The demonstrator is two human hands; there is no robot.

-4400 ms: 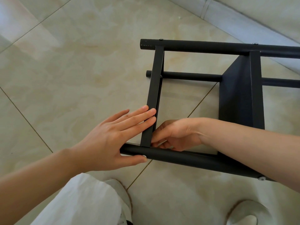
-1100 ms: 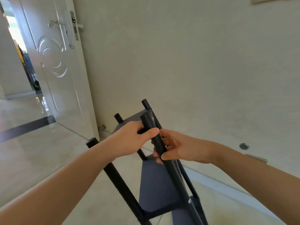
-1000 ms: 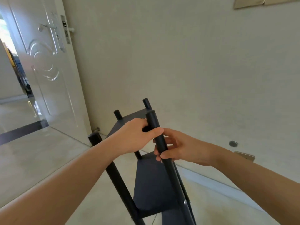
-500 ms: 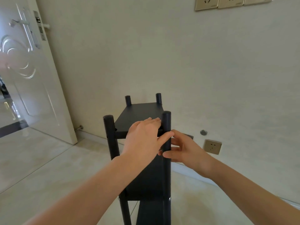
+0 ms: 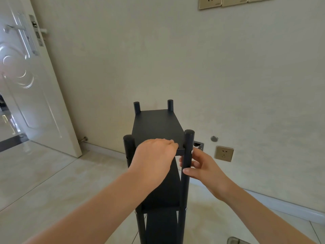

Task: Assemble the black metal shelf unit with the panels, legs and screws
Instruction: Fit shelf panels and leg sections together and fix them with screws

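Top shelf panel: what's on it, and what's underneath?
On the top panel only the left hand rests, at its near edge. Underneath, a second panel shows beside the right hand gripping the front right leg. The forearm hides the rest.

The shelf unit [image 5: 158, 155] stands upright on the floor [image 5: 44, 182], in front of the wall [image 5: 175, 59]. Its top panel [image 5: 156, 125] sits between four legs: two far ones nearer the wall, two near ones toward the person. The left hand [image 5: 154, 159] rests on the near edge of the top panel, between the two near legs. The right hand [image 5: 202, 168] is at the near right leg [image 5: 187, 164], just below the panel, fingers [image 5: 190, 170] round it. A lower panel [image 5: 163, 191] lies beneath the top one. A door [image 5: 26, 85] stands to the left; a wall socket [image 5: 223, 153] is to the right of the unit, low on the wall; more sockets [image 5: 228, 1] are high above
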